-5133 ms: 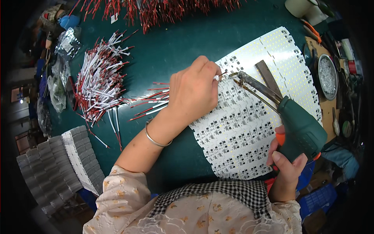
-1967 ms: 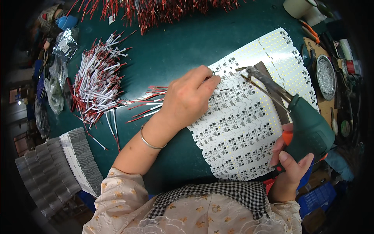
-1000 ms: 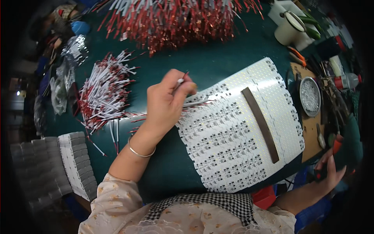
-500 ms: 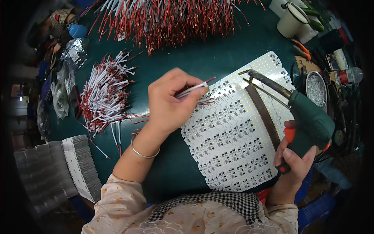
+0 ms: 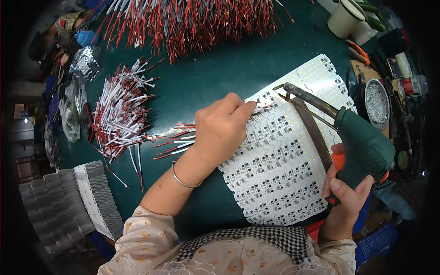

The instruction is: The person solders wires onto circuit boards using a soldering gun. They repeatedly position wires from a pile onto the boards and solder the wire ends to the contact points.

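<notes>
While the left hand (image 5: 223,127) lay low over the panel's edge, its thumb and forefinger pinched a white-and-red wire (image 5: 263,109); whether more than one was in the grip could not be told. One silver bangle (image 5: 183,182) circled that wrist. The right hand (image 5: 347,192) was wrapped around the handle of one green soldering gun (image 5: 368,147), whose dark tip hung just beyond the wire's end, apart from it. Below both lay one white LED circuit-board panel (image 5: 275,160), bearing many rows of black components and yellow dots, with one dark brown strip (image 5: 317,141) across it, partly behind the gun. Several loose wires (image 5: 178,148) stuck out leftward beside the left wrist, too overlapped to count. Farther out were two wire heaps, a smaller pile (image 5: 123,110) on the left and a larger mass (image 5: 192,27) at the top. To the right stood one metal bowl (image 5: 388,104) of silvery bits, one cream mug (image 5: 344,20) and one orange-handled tool (image 5: 358,51).
</notes>
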The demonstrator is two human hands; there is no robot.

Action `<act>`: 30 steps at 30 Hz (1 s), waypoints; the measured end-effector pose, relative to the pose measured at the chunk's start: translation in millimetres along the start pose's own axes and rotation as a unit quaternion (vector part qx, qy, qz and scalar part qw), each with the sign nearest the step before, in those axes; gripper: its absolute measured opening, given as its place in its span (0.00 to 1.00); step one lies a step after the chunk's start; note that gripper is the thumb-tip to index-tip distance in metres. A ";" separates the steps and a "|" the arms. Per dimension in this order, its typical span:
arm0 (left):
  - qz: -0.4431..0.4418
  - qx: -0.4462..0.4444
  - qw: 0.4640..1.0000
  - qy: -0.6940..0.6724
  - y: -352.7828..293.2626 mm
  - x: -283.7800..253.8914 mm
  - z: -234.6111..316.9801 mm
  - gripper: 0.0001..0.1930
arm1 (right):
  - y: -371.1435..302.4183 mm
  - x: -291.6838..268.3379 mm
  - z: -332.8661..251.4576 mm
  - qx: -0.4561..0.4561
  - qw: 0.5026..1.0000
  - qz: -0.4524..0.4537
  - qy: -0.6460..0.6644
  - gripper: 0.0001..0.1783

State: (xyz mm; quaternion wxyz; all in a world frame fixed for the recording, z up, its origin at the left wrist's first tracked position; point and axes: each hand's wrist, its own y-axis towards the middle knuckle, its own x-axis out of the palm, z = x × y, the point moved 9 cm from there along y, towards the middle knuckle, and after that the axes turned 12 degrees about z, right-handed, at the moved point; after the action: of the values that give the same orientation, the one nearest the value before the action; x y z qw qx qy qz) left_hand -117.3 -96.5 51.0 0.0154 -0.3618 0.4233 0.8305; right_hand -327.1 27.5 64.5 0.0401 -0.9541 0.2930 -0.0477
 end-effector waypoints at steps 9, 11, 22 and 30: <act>-0.026 0.046 0.998 -0.020 -2.8 2.6 0.4 0.17 | -0.1 3.1 12.4 0.032 0.999 -0.015 0.011 0.36; -0.027 0.045 0.999 -0.015 -4.5 3.6 -0.9 0.16 | -0.3 3.7 12.2 0.038 0.999 -0.003 0.010 0.36; -0.015 0.044 0.998 -0.036 -5.6 2.3 1.3 0.17 | -0.5 3.5 18.2 0.047 0.999 -0.001 0.002 0.38; -0.021 0.052 0.998 -0.020 -12.9 7.6 6.3 0.18 | -2.5 5.6 18.0 0.042 0.999 -0.021 0.003 0.35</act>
State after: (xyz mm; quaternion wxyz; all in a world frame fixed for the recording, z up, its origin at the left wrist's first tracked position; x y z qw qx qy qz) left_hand -122.4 -85.9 39.9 0.0601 -0.3529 0.4575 0.8139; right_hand -319.0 27.2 47.3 0.0786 -0.9574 0.2707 -0.0633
